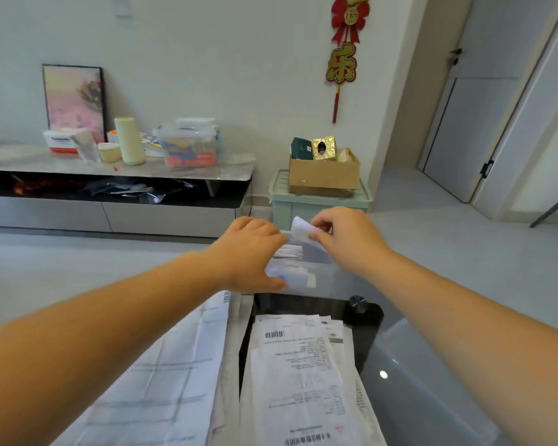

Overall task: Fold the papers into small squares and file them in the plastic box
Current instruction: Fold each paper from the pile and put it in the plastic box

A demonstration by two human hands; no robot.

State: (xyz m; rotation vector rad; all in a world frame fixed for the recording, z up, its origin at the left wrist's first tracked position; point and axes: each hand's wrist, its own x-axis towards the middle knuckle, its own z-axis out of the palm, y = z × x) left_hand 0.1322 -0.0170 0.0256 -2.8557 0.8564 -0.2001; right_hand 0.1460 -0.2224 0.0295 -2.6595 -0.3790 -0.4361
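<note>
A small folded paper [301, 231] is pinched between thumb and fingertips of the right hand [347, 237] and is held just above the open top of the clear plastic box [322, 278]. The piece is seen tilted, its long axis running from upper left down to lower right, with the upper corner pointed away toward the far wall and the lower edge dipped toward the box. The box's near left corner is gripped by the left hand [248, 252]: the thumb is pressed on the front wall and the fingers are curled over the rim. Inside, a row of already folded papers [289, 251] is seen standing on edge.

Nearer the camera, a stack of printed papers [303, 375] is laid lengthwise toward the box on a glass table [432, 397], and a large creased sheet [174, 381] is spread just beside it on the left.

Beyond, a low TV cabinet [116, 170] with a marbled top is set against the white wall, and a framed picture [73, 98] and a lidded clear container [189, 144] are carried on it. A cardboard box [324, 175] is stacked on a pale green storage bin [319, 206], a red hanging ornament [343, 46] is fixed above, and a grey door [484, 101] is seen at right.
</note>
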